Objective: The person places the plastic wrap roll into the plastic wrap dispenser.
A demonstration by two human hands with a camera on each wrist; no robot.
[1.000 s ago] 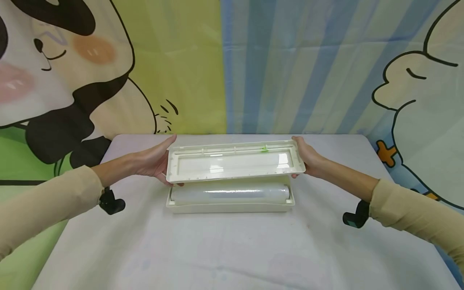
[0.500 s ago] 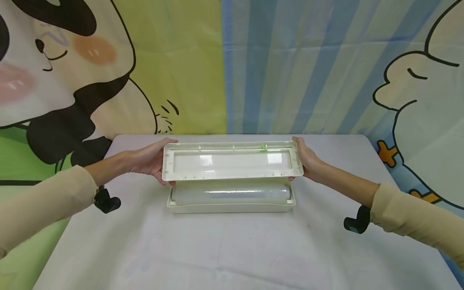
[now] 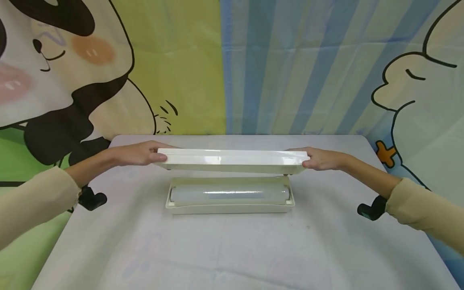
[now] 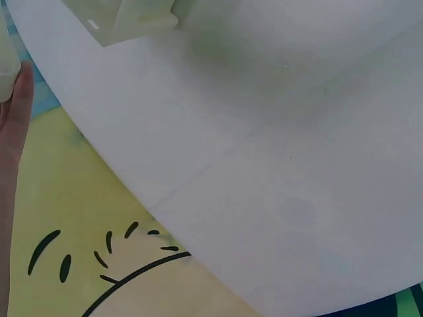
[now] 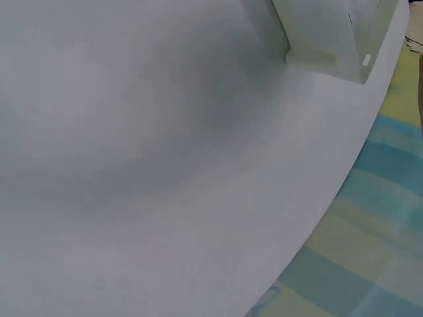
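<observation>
Both hands hold a long white lid [image 3: 232,158] by its two ends in the head view. My left hand [image 3: 146,153] grips the left end, and my right hand [image 3: 322,158] grips the right end. The lid hangs roughly level, its glossy outer side showing and its underside hidden. Below and apart from it, a cream cling film box [image 3: 232,209] sits on the table. Inside lies a shiny roll of cling film [image 3: 232,195]. At the left wrist view's edge, my left fingers [image 4: 24,89] touch the lid [image 4: 6,69]. The right wrist view shows the box's end [image 5: 324,43].
A white cloth covers the table [image 3: 224,249]. Behind its back edge hangs a printed curtain [image 3: 290,80] with cartoon animals and stripes. Each wrist carries a black camera mount, the left mount [image 3: 92,198] and the right mount [image 3: 372,208].
The lid has turned from underside facing the camera to nearly level with its outer side showing. Both hands have shifted outward slightly and turned with it. The box and roll stay put.
</observation>
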